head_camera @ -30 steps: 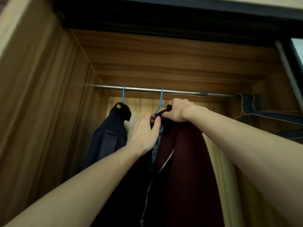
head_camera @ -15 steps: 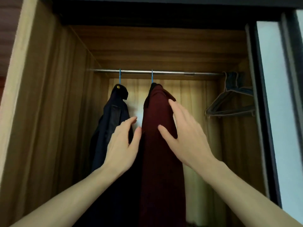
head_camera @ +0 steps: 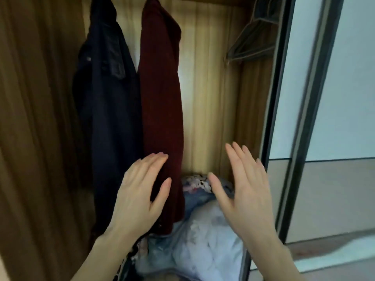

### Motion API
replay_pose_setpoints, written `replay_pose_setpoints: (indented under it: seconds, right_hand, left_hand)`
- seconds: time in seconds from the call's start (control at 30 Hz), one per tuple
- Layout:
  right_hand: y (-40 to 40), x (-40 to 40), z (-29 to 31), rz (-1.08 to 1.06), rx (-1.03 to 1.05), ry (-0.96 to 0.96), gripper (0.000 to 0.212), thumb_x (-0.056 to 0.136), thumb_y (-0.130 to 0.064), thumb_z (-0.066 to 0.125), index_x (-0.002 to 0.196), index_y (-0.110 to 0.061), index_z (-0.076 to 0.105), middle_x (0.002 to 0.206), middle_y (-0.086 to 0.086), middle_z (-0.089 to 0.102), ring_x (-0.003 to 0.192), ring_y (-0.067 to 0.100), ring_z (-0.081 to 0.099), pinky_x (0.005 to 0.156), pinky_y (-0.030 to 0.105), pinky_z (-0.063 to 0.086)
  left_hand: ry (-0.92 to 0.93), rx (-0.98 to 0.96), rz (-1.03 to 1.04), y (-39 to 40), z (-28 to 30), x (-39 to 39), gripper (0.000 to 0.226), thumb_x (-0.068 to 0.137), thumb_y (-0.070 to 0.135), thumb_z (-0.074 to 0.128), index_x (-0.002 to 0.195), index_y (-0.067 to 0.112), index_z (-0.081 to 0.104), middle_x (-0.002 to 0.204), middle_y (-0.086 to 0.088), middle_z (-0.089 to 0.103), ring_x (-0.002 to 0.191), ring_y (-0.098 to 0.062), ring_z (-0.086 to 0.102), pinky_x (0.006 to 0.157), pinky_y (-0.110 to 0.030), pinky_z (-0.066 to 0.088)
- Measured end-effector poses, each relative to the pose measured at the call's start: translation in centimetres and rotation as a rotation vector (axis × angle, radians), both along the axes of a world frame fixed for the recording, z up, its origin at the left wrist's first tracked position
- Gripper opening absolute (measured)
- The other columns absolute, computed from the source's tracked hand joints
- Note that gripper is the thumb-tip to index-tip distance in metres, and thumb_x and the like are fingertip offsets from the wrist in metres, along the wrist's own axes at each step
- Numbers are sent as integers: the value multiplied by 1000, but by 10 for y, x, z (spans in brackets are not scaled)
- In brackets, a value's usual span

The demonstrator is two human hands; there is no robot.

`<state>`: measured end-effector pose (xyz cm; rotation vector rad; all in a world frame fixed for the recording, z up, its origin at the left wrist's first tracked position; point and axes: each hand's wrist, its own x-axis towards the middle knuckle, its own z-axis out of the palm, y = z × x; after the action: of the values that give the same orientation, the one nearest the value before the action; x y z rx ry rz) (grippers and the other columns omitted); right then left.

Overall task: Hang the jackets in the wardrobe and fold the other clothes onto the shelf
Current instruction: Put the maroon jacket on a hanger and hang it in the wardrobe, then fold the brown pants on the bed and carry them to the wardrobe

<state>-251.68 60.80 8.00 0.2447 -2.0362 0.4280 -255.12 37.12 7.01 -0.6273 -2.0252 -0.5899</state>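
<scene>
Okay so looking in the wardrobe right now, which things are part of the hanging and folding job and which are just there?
Part of the job:
dark navy jacket, hanging
maroon jacket, hanging beside it
pile of loose clothes at the bottom
left hand and right hand, both open, holding nothing

Just there:
empty hangers at upper right
sliding door

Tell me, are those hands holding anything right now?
Nothing is held. The left hand and the right hand both hover with straight fingers in front of the red jacket.
</scene>
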Motion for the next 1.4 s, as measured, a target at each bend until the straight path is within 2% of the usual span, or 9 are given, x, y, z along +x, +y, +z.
replay_pose_setpoints:
  seconds: [0.13,0.27,0.37,0.5,0.67,0.77,1.03,1.2,1.4]
  right_hand:
    - [31,40,-26,-174,-19,-52,68,103,-58,49,158,-18,41,165,0,39,157,16,27,129,42,19]
    - [55,85,-59,-365,-76,-86,67,103,-55,50,157,-16,43,164,2,41,157,19,28,129,46,19]
    - [68,124,-87,-509,-114,-134,67,103,-54,52,159,-18,41,166,0,38,158,16,23,130,46,16]
    - [82,179,-117,-728,-170,-210,66,105,-60,45,160,-24,38,168,-5,33,159,10,17,131,46,13]
    - [93,259,-135,-930,-262,-180,64,104,-58,44,156,-21,44,164,-3,41,158,12,25,129,50,21]
    - [99,314,-146,-1067,-303,-190,61,104,-51,51,156,-19,45,164,-3,42,157,12,24,129,48,20]
    - [111,484,-168,-1404,-411,-181,66,103,-56,49,159,-22,40,166,-6,38,158,9,20,130,45,18]
    - [110,600,-182,-1599,-463,-155,66,103,-55,51,159,-21,40,166,-6,37,158,9,20,129,48,19]
    - [85,726,-197,-1824,-524,-121,65,105,-51,56,160,-21,38,167,-6,35,159,9,17,129,48,18]
  left_hand:
    - [-36,28,-105,28,-35,0,53,108,41,41,145,7,58,149,-4,57,143,-22,49,119,-45,36]
    - [-111,-13,-288,66,-66,0,53,107,43,41,145,9,57,149,-2,57,143,-21,49,117,-47,39]
    - [-133,-36,-448,103,-85,3,51,105,39,45,144,9,58,149,-3,57,141,-23,51,117,-44,38]
    - [-144,-80,-689,164,-108,26,48,105,34,48,142,5,59,147,-7,58,140,-26,51,119,-38,36]
    - [-135,-70,-976,235,-125,80,44,106,29,51,139,1,60,143,-11,61,137,-28,55,112,-51,43]
    - [-151,-88,-1109,272,-130,122,47,108,33,47,141,2,59,144,-11,61,139,-28,54,112,-52,43]
    - [-224,-171,-1426,363,-141,281,51,107,46,46,144,15,58,151,-5,57,143,-23,50,110,-57,48]
    - [-199,-182,-1623,406,-150,396,46,103,32,58,143,11,59,150,-4,58,144,-19,48,113,-55,46]
    - [-224,-254,-1878,433,-170,540,46,106,35,51,145,10,57,149,-5,57,144,-21,48,115,-53,42]
